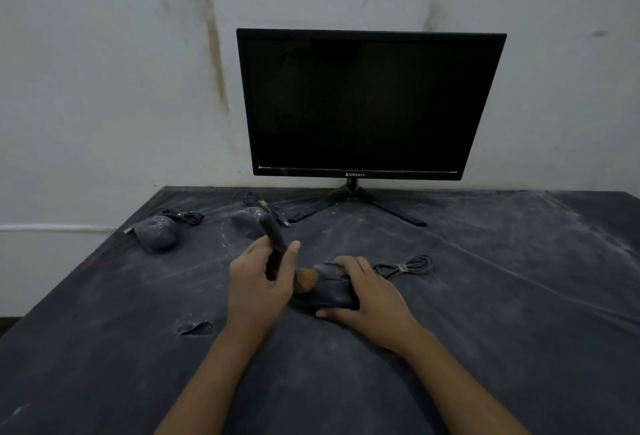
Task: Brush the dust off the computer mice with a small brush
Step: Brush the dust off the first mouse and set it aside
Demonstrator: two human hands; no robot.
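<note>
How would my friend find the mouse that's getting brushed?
Find the black monitor by the wall, then come down the dusty table toward you. The mouse sits under the right hand, the brush at its edge. Unlike the two dust-grey mice back left, it looks dark.

Dusty matt black cloth [485,296] under powder-coated mice [156,232].

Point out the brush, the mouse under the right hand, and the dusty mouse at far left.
brush [273,230], head view, on its dark handle
held mouse [332,289], head view, on its top shell
dusty mouse at far left [156,233], head view, on its powdered back
</note>
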